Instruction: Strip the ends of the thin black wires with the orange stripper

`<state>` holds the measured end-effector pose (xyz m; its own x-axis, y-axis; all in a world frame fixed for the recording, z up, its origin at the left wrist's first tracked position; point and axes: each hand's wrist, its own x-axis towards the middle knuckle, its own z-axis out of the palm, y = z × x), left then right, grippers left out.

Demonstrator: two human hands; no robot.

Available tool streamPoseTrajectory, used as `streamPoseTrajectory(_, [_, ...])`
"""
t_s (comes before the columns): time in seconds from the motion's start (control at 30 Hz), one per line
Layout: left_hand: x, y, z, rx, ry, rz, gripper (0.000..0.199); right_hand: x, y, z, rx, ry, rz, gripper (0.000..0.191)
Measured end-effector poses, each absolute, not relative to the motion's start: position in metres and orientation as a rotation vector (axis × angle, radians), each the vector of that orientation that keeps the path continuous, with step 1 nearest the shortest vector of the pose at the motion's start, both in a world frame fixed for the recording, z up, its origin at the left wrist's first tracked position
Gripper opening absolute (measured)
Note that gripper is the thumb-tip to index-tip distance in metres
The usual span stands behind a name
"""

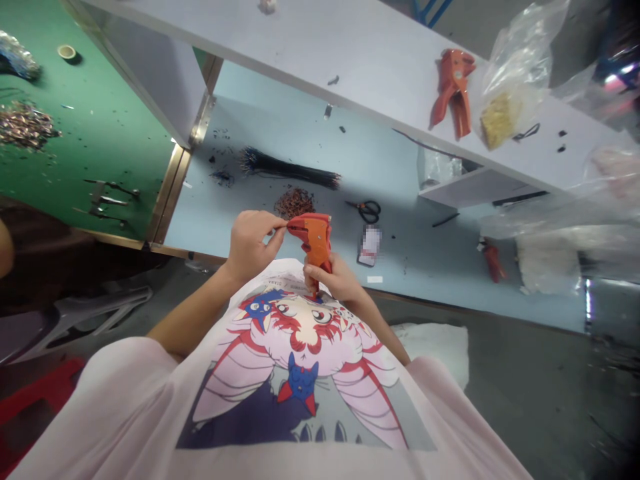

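- Over the shirt front [285,347], an orange wire stripper [316,243] stands upright, handles down, nose turned left
- Right hand [333,279]: fingers wrapped around the handles
- Left hand [250,247]: fingers pinching the nose

Right of the orange wire stripper [316,241], the paper tag [371,245] is blurred past reading (only a smear of pink and white). Whatever the left hand [249,248] pinches at the stripper's nose is too small to tell, and the right hand [331,280] hides most of the lower handles.
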<state>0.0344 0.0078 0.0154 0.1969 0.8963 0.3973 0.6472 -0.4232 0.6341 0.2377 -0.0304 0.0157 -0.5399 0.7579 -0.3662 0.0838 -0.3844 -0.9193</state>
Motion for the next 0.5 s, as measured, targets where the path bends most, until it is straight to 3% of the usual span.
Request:
streamPoseTrajectory(0.2, [0.034,0.009,0.014,2.153,1.469,1.083,0.012,0.233,-0.033,0.009,-1.179,-1.262,1.960,0.039])
streamPoseTrajectory(0.33, [0.036,0.008,0.016,2.108,1.491,1.087,0.012,0.233,-0.028,0.017,-1.026,-1.204,2.029,0.029])
streamPoseTrajectory(0.5, [0.038,0.008,0.021,2.109,1.500,1.160,0.011,0.238,-0.019,0.027,-1.014,-1.253,1.895,0.029])
